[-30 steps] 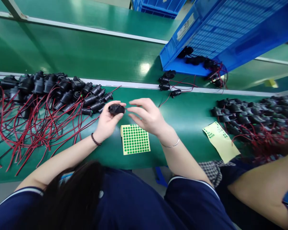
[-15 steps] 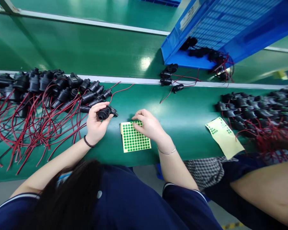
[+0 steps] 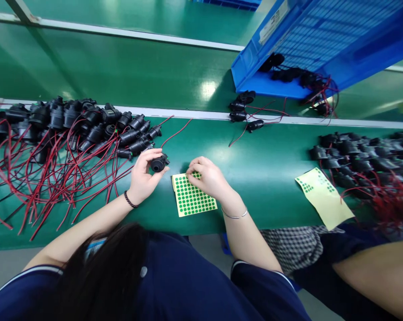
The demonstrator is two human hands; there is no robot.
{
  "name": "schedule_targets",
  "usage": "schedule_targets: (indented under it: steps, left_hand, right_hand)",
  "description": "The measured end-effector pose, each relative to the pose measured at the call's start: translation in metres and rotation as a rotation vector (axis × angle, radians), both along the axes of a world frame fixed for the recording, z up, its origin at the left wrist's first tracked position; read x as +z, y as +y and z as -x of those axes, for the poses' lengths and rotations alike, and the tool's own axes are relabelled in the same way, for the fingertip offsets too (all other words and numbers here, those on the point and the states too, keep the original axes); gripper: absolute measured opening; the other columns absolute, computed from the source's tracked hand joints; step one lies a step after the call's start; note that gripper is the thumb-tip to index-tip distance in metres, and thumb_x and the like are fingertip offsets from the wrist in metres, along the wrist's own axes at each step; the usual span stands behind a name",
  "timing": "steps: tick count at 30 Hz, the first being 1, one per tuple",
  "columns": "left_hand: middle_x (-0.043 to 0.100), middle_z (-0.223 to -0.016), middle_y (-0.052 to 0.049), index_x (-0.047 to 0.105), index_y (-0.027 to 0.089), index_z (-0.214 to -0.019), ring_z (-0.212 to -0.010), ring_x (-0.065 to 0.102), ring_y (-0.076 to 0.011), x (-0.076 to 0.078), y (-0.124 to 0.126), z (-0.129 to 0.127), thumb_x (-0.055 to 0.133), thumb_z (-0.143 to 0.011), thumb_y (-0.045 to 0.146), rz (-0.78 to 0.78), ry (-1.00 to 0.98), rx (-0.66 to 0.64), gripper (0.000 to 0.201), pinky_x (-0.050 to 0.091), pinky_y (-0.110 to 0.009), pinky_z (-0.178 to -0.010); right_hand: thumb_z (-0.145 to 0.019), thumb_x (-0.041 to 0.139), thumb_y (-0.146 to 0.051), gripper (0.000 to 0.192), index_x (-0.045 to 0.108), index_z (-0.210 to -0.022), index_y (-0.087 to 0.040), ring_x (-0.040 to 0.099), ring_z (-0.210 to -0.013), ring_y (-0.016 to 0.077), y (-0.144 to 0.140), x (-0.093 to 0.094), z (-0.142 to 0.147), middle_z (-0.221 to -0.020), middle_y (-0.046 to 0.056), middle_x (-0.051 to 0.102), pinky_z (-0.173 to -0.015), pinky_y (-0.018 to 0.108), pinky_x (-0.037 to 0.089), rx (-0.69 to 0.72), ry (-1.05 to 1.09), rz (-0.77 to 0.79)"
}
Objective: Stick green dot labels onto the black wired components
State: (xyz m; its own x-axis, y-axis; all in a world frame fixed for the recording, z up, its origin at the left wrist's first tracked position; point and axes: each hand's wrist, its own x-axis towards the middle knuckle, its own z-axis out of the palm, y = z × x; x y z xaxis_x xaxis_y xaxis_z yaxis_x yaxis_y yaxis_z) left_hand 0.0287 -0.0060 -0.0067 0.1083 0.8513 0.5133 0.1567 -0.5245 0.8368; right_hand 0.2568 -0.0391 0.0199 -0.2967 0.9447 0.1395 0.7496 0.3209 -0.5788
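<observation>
Fingers of the left hand (image 3: pixel 144 176) are wrapped around a small black motor part (image 3: pixel 159 163), held just above the green worktop (image 3: pixel 261 178) with its round end turned toward the camera. The right hand (image 3: pixel 209 176) rests on the upper edge of a yellow sticker sheet (image 3: pixel 193 196) covered in rows of green dots; its fingertips (image 3: pixel 189 168) are bent down onto the top row, but whether they pinch a dot cannot be told. The sheet lies flat on the worktop, just beside the held part and between the two wrists.

To the left, a large heap of like black parts (image 3: pixel 87 122) with red and black wires (image 3: pixel 47 178) spreads across the worktop, its nearest pieces just beside the left hand. Beyond the hands, at the white strip along the worktop's far edge, a few loose parts (image 3: pixel 243 111) lie with their leads trailing. A tilted blue crate (image 3: pixel 321 40) stands behind them with several more parts at its low lip.

On the right, another pile of black parts (image 3: pixel 365 156) sits beside a second, mostly bare yellow sheet (image 3: pixel 325 198). A co-worker's arm (image 3: pixel 378 276) shows at the lower right corner, well apart from the person's own hands.
</observation>
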Motion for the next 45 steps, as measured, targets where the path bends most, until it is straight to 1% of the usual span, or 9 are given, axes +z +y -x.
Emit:
schedule_targets:
  steps: [3,6,10,14,20,26,33,39,45]
  left_hand:
    - [0.068,-0.121,-0.01,0.056,0.022,-0.109,-0.114,0.067,-0.0222,-0.004,-0.001,0.0,0.078,-0.081,0.024,0.055,-0.003,-0.047,0.036,0.055,-0.043,-0.1]
    - [0.069,-0.117,-0.009,0.055,0.022,-0.107,-0.111,0.068,-0.0212,-0.004,-0.003,-0.001,0.078,-0.081,0.024,0.075,0.003,-0.068,0.035,0.055,-0.041,-0.097]
    - [0.07,-0.109,-0.007,0.057,0.023,-0.108,-0.104,0.068,-0.0201,0.001,-0.003,-0.001,0.074,-0.084,0.027,0.085,0.099,-0.04,0.03,0.055,-0.039,-0.095]
    - [0.07,-0.107,-0.005,0.055,0.023,-0.105,-0.103,0.065,-0.02,0.002,-0.001,0.002,0.065,-0.088,0.022,0.04,0.224,-0.058,0.02,0.052,-0.039,-0.093]
    - [0.067,-0.104,-0.004,0.052,0.023,-0.103,-0.1,0.059,-0.0198,-0.006,0.003,0.002,0.06,-0.085,0.013,-0.054,0.338,-0.078,0.021,0.048,-0.038,-0.09]
    - [0.066,-0.102,-0.004,0.051,0.023,-0.104,-0.096,0.058,-0.0207,-0.008,0.003,0.001,0.059,-0.085,0.012,-0.139,0.364,-0.067,0.023,0.047,-0.039,-0.087]
    - [0.066,-0.104,-0.005,0.051,0.022,-0.106,-0.098,0.057,-0.0217,-0.01,0.003,0.0,0.055,-0.082,0.006,-0.179,0.395,-0.071,0.029,0.047,-0.041,-0.089]
    - [0.066,-0.105,-0.007,0.051,0.021,-0.108,-0.098,0.056,-0.0218,-0.009,0.002,0.001,0.053,-0.081,0.003,-0.241,0.445,-0.059,0.033,0.047,-0.041,-0.089]
    - [0.066,-0.105,-0.007,0.05,0.023,-0.109,-0.098,0.057,-0.0229,-0.01,0.002,0.002,0.051,-0.081,0.005,-0.257,0.485,-0.04,0.033,0.048,-0.043,-0.088]
  right_hand:
    - [-0.082,0.064,-0.017,0.005,0.067,-0.078,-0.02,0.064,-0.082,0.0173,0.0,0.013,0.012,-0.091,0.006,0.064,-0.074,0.035,0.055,-0.06,0.329,0.087]
    - [-0.081,0.069,-0.023,0.005,0.066,-0.078,-0.02,0.065,-0.084,0.0152,0.001,0.025,0.029,-0.097,0.005,0.063,-0.074,0.032,0.057,-0.105,0.671,0.249]
    - [-0.077,0.074,-0.027,0.01,0.067,-0.076,-0.019,0.066,-0.085,0.0144,0.005,0.031,0.05,-0.101,0.005,0.062,-0.079,0.033,0.058,-0.125,0.888,0.38]
    - [-0.073,0.076,-0.025,0.01,0.068,-0.075,-0.019,0.066,-0.085,0.015,0.008,0.029,0.06,-0.1,0.006,0.062,-0.08,0.034,0.059,-0.135,0.884,0.395]
    - [-0.071,0.073,-0.021,0.006,0.068,-0.073,-0.018,0.066,-0.079,0.014,0.008,0.027,0.063,-0.099,0.006,0.064,-0.078,0.034,0.061,-0.142,0.8,0.352]
    - [-0.072,0.069,-0.018,0.001,0.068,-0.071,-0.018,0.066,-0.075,0.0133,0.006,0.022,0.064,-0.095,0.006,0.066,-0.073,0.031,0.062,-0.157,0.721,0.296]
    - [-0.072,0.065,-0.015,0.004,0.067,-0.071,-0.019,0.066,-0.072,0.0134,0.005,0.022,0.065,-0.091,0.005,0.067,-0.069,0.03,0.062,-0.176,0.624,0.231]
    - [-0.071,0.063,-0.012,0.009,0.067,-0.069,-0.02,0.068,-0.081,0.018,0.002,0.022,0.068,-0.087,0.006,0.069,-0.07,0.031,0.061,-0.177,0.527,0.101]
    - [-0.073,0.064,-0.011,0.01,0.066,-0.069,-0.021,0.069,-0.079,0.0167,0.0,0.023,0.07,-0.087,0.005,0.07,-0.069,0.03,0.062,-0.208,0.523,0.111]
